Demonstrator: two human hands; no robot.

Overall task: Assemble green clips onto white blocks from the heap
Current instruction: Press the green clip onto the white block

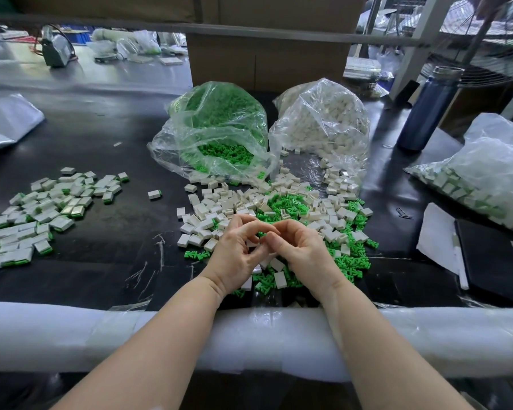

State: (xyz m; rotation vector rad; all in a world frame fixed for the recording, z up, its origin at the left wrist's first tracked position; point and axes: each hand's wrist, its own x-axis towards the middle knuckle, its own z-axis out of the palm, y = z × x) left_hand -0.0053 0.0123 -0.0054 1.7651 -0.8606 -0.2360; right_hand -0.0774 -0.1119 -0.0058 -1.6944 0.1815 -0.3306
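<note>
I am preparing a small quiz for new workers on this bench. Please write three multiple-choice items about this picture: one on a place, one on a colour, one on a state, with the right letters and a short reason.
1. Where does the pile of finished blocks lie?
A. left of the hands
B. inside the green bag
C. on the cardboard box

2. What colour is the bottle?
A. red
B. dark blue
C. yellow

3. How are the two plastic bags?
A. tied shut
B. open, parts spilling onto the table
C. flat and folded

Answers:
1 A: the blocks with green edges lie far to the left of the left hand and right hand.
2 B: it stands dark blue at the right.
3 B: the bag of green clips and the bag of white blocks gape toward the mixed heap.
</note>
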